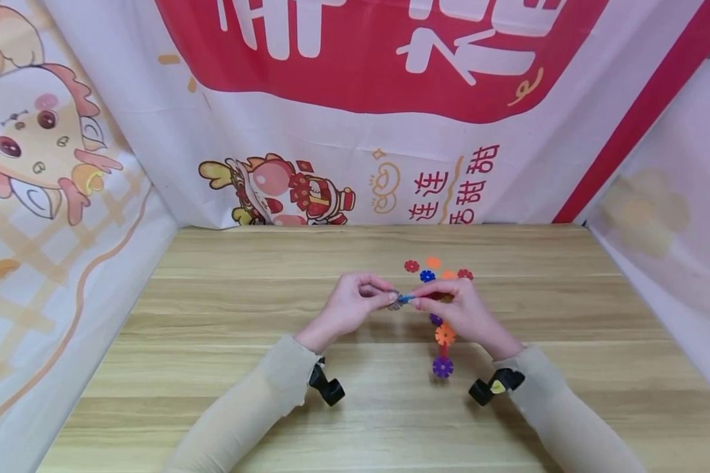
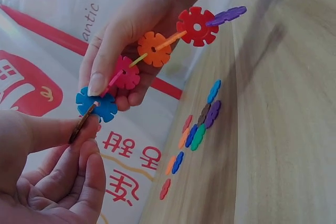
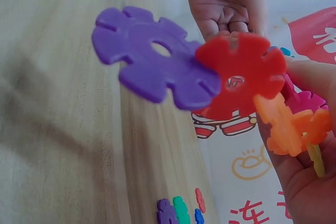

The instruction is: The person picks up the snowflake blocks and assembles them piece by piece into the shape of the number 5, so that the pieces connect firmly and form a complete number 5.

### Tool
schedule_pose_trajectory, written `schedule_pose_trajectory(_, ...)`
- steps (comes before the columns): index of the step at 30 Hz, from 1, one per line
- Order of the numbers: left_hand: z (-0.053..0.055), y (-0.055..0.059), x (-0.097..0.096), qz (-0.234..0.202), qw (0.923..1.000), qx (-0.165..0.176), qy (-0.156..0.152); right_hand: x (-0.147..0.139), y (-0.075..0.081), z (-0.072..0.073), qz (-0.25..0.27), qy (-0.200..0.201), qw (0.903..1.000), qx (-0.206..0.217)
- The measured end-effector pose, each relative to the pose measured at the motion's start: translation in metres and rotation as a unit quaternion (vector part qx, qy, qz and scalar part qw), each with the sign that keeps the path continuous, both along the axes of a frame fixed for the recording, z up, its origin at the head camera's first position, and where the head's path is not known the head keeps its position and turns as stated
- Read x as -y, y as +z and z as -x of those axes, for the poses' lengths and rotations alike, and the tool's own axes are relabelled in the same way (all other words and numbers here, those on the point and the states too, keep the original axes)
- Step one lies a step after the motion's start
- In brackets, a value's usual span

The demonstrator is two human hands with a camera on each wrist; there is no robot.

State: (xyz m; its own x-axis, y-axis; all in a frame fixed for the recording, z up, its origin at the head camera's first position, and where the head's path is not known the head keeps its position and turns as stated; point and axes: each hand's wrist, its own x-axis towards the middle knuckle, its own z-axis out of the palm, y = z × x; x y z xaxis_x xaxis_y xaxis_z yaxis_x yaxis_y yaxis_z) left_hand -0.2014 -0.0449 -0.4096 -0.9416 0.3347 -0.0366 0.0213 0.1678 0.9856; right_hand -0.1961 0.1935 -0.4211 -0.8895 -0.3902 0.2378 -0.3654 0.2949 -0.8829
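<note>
My left hand (image 1: 350,303) pinches a brown notched plastic disc (image 2: 82,123) between thumb and fingers. Facing it, my right hand (image 1: 458,309) pinches a blue notched disc (image 2: 106,109) between thumb and fingers. The two discs meet at their edges; the brown one appears to sit in a slot of the blue. From the blue disc a joined chain runs under the right palm: pink (image 2: 127,74), a thin yellow one, orange (image 2: 154,50), red (image 2: 206,34) and a purple disc (image 3: 139,72) at the free end. Both hands hold everything above the table.
Beyond the right hand, several loose discs lie on the wooden table (image 1: 242,282), among them red (image 1: 411,266), dark blue (image 1: 427,276) and green (image 2: 198,137). A printed cloth (image 1: 343,131) hangs along the back edge, with more cloth at both sides.
</note>
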Motion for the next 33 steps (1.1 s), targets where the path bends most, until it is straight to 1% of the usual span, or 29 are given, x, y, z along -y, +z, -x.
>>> schedule_pose_trajectory(3, 0.001, -0.001, 0.001, -0.003, 1.0000, -0.004, -0.007, 0.000, -0.001, 0.001, 0.005, 0.002, 1.0000, -0.001)
schedule_pose_trajectory(6, 0.003, 0.000, 0.003, -0.003, 0.9998, -0.007, -0.021, -0.002, 0.000, 0.001, 0.008, 0.002, 1.0000, 0.003)
schedule_pose_trajectory(10, 0.005, 0.001, 0.007, 0.010, 0.9988, -0.001, -0.048, -0.003, 0.001, 0.000, 0.001, 0.004, 0.9999, 0.010)
schedule_pose_trajectory(13, 0.006, 0.001, 0.009, 0.014, 0.9976, 0.010, -0.068, -0.003, 0.002, 0.000, -0.005, 0.006, 0.9999, 0.012)
schedule_pose_trajectory(17, 0.005, 0.001, 0.011, 0.000, 0.9967, 0.014, -0.080, -0.002, 0.001, 0.001, -0.015, 0.002, 0.9998, 0.008)
schedule_pose_trajectory(20, 0.004, 0.001, 0.012, -0.007, 0.9970, 0.005, -0.077, -0.002, -0.001, 0.002, -0.025, -0.010, 0.9996, 0.009)
schedule_pose_trajectory(24, 0.004, 0.001, 0.016, -0.011, 0.9980, -0.003, -0.061, -0.002, -0.003, 0.003, -0.018, -0.029, 0.9991, 0.024)
schedule_pose_trajectory(28, 0.003, 0.003, 0.022, -0.015, 0.9988, 0.001, -0.046, -0.008, -0.008, 0.005, -0.022, -0.045, 0.9977, 0.045)
schedule_pose_trajectory(30, 0.003, 0.004, 0.026, -0.017, 0.9989, 0.004, -0.043, -0.011, -0.011, 0.005, -0.029, -0.048, 0.9969, 0.056)
schedule_pose_trajectory(33, 0.004, 0.003, 0.031, -0.019, 0.9990, 0.005, -0.041, -0.016, -0.014, 0.004, -0.028, -0.032, 0.9951, 0.090)
